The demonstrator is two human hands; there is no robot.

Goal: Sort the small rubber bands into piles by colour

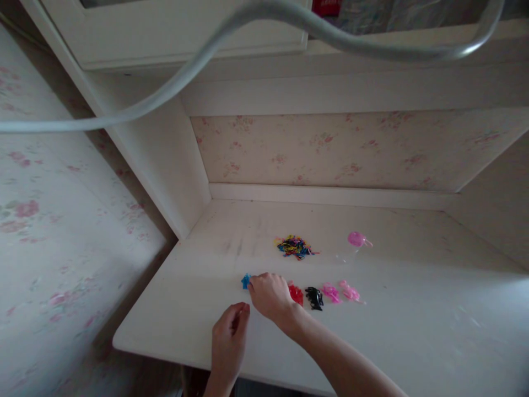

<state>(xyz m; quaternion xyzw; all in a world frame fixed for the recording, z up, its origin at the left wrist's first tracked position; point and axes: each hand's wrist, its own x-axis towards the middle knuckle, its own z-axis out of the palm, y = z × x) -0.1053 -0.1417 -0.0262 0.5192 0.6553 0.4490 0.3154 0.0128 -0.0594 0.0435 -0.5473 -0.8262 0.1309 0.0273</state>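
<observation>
My right hand (pixel 270 295) reaches left across the table, palm down, its fingers bent together at a small blue pile (pixel 246 281). The fingertips appear to touch the blue pieces; whether one is pinched is hidden. Nearer to me, my left hand (pixel 231 333) is closed, thumb against curled fingers, and what it holds, if anything, cannot be made out. Partly behind my right hand lies a red pile (pixel 296 295). To its right are a black pile (pixel 314 298), a bright pink pile (pixel 331 293) and a lighter pink pile (pixel 350 291), all too small to identify surely.
Farther back sits a heap of thin multicoloured bands or strips (pixel 295 246). A round pink object (pixel 356 239) lies to its right, with something clear beside it. The white table (pixel 173 309) has a rounded left corner. A pale cable (pixel 264 10) crosses the upper view, before the cabinet.
</observation>
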